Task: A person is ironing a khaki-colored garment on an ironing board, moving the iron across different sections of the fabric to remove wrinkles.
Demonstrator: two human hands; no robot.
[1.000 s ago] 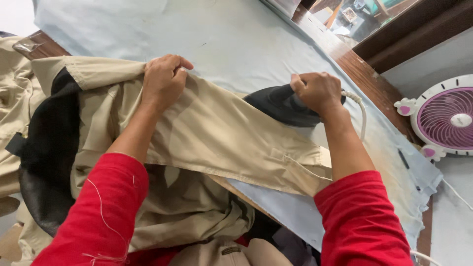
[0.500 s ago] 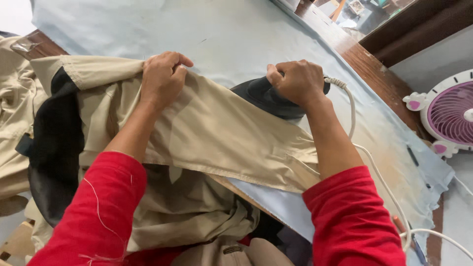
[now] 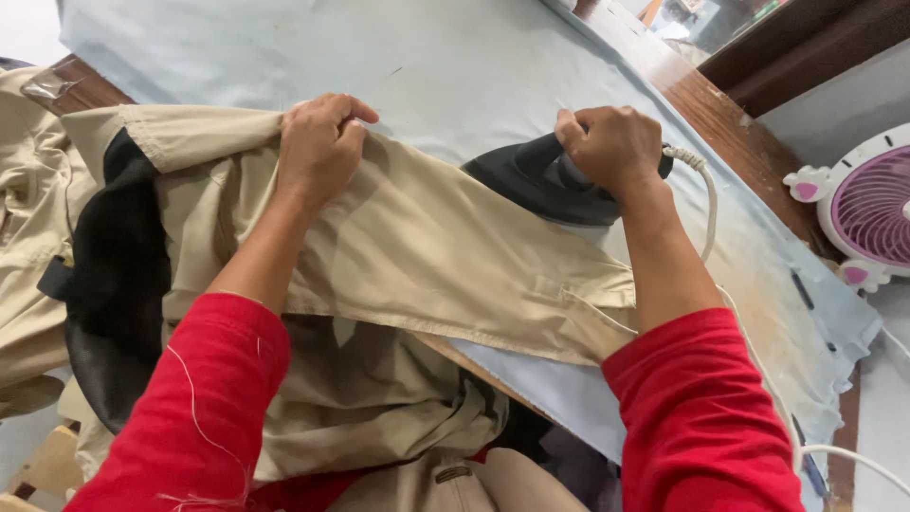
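the left hand (image 3: 320, 147) pinches the soft, limp trousers (image 3: 427, 251) at the edge, while the right hand (image 3: 614, 147) grasps the heavy, rigid iron (image 3: 531, 180) by its handle.

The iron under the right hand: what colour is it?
Black, or very dark grey; the iron shows best in the head view, gripped by the right hand.

A home ironing spot: padded blue-covered table (image 3: 474, 57), black iron (image 3: 540, 185), heaped khaki garments (image 3: 379, 417), small fan (image 3: 867, 213).

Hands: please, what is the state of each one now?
Left hand: closed, gripping the beige garment.
Right hand: closed around the handle of the black iron.
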